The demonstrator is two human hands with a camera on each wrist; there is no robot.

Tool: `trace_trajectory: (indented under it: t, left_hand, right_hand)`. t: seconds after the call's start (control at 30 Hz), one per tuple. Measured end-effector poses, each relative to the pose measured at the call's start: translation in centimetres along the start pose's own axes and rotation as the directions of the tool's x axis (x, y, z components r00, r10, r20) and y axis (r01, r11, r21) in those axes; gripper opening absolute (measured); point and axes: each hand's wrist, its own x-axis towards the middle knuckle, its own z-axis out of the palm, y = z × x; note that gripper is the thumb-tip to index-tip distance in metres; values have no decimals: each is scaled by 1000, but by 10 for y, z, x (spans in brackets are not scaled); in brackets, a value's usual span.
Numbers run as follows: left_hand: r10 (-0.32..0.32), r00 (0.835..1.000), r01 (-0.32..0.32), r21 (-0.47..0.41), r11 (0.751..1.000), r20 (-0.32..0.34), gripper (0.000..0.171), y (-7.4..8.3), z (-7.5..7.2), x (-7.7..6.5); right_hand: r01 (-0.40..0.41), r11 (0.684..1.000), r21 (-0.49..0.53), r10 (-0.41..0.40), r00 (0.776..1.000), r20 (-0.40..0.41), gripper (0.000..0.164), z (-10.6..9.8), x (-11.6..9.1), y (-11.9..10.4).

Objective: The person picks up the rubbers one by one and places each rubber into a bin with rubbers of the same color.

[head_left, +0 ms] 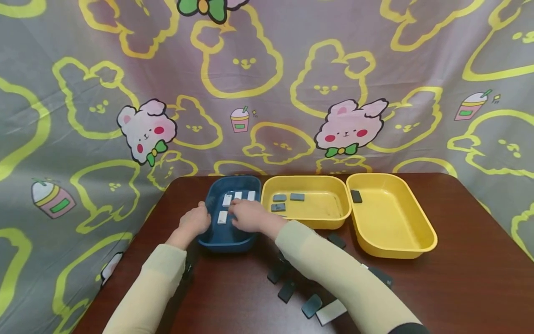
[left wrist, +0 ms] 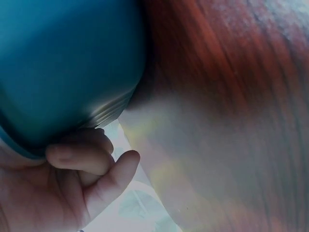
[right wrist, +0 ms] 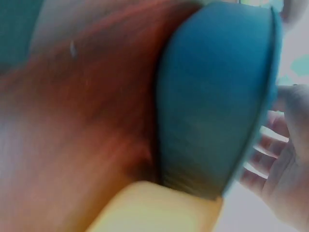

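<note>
My left hand (head_left: 196, 220) grips the left rim of a blue tray (head_left: 227, 247). In the left wrist view, that hand's curled fingers (left wrist: 79, 159) lie against the tray's outer wall. My right hand (head_left: 249, 215) reaches over the tray's right side among several small white rectangular pieces, one white piece (head_left: 222, 217) lying just left of its fingertips. From the right wrist view, the spread fingers (right wrist: 268, 145) show beyond the blue rim, and nothing shows in the palm.
A yellow tray (head_left: 308, 224) beside the blue one holds several grey pieces. Farther right, another yellow tray (head_left: 392, 253) has one black piece (head_left: 356, 196). Dark pieces, including a dark block (head_left: 287, 291), and a long white piece (head_left: 331, 312) lie on the brown table around my right forearm.
</note>
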Motion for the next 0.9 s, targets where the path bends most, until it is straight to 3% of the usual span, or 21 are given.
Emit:
trace_trajectory:
  t: [0.27,0.57,0.9]
  left_hand:
    - [-8,1000,8,-2,1000,-4,56,1,1,-1]
    - [-4,1000,5,19,1000,-14,55,3,-5,-2]
    - [-11,1000,11,0,1000,0,57,1,-2,-2]
  right_hand:
    - [106,990,-97,-110,993,-31,30,-29,-34,14]
    - [128,975,-184,-151,981,-118,26,-68,-82,38]
    - [176,958,-226,-209,969,-130,30,-84,-138,57]
